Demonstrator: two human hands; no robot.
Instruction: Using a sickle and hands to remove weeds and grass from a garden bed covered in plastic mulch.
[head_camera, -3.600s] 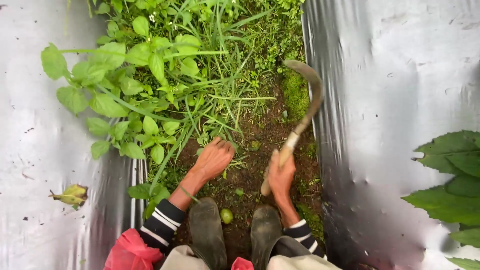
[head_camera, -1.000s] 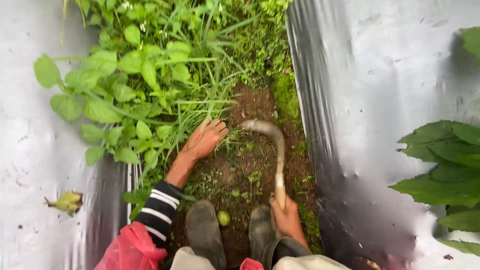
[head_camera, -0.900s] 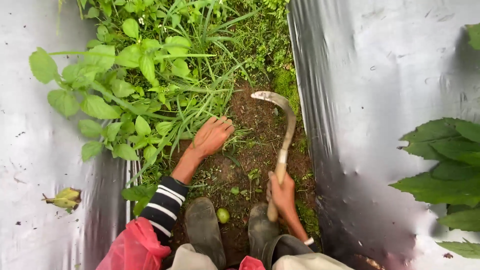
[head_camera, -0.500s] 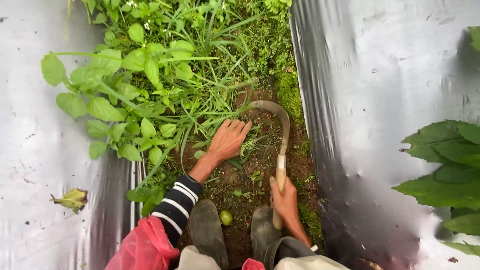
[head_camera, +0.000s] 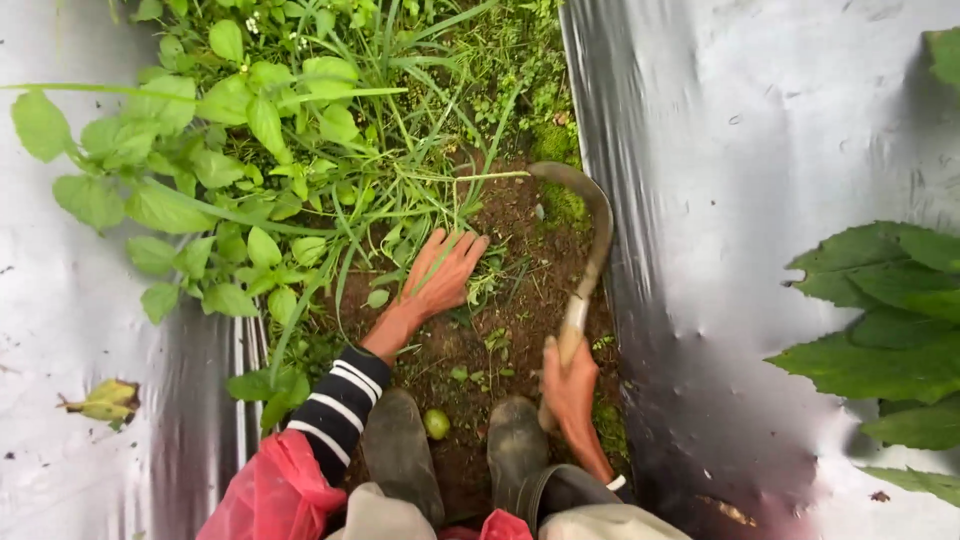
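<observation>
Head view: since half a second ago the sickle (head_camera: 585, 240) has lifted and swung right, toward the furrow's (head_camera: 520, 300) right edge; cutting stroke resets. Right hand (head_camera: 568, 378) grips its handle. Left hand (head_camera: 442, 272), fingers spread, presses grass (head_camera: 400, 200). Count: one sickle, two boots (head_camera: 402, 455), one green fruit (head_camera: 436, 423).

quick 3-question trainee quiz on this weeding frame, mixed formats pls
1. True or false: the right hand grips the sickle by its handle.
2. What does the left hand rest on? A) silver sheet B) grass and weeds C) a boot
3. Fill in: a small round green fruit lies between the two ____.

Key: 1 true; 2 B, the grass and weeds; 3 boots.
</observation>
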